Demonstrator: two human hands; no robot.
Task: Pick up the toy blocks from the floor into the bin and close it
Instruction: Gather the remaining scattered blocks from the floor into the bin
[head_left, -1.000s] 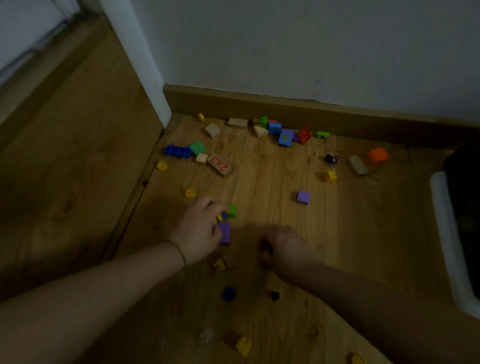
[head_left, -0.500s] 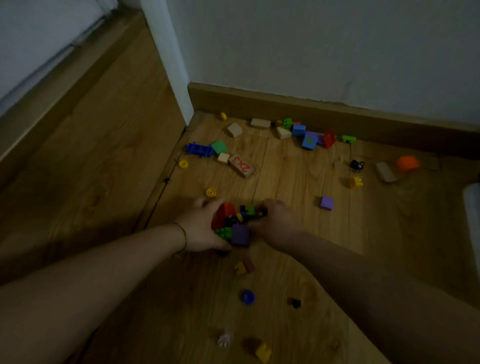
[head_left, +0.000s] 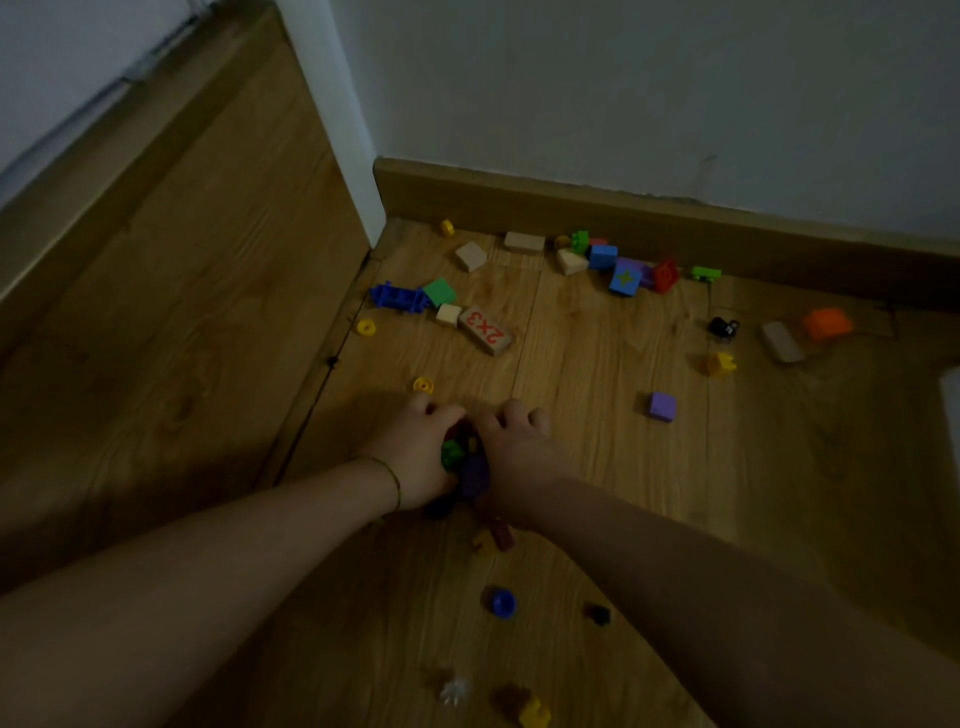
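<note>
Toy blocks (head_left: 464, 459) clutched between left hand (head_left: 418, 454) and right hand (head_left: 517, 460), grips curled round them; skirting board (head_left: 623, 208) ahead.

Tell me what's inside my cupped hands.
A clump of small blocks: green, purple and dark red pieces show between the left hand and right hand. How many more the fingers cover cannot be seen.

One head view looks forward and down at the floor (head_left: 597, 431) toward the wall (head_left: 623, 93), seemingly close; light is dim.
</note>
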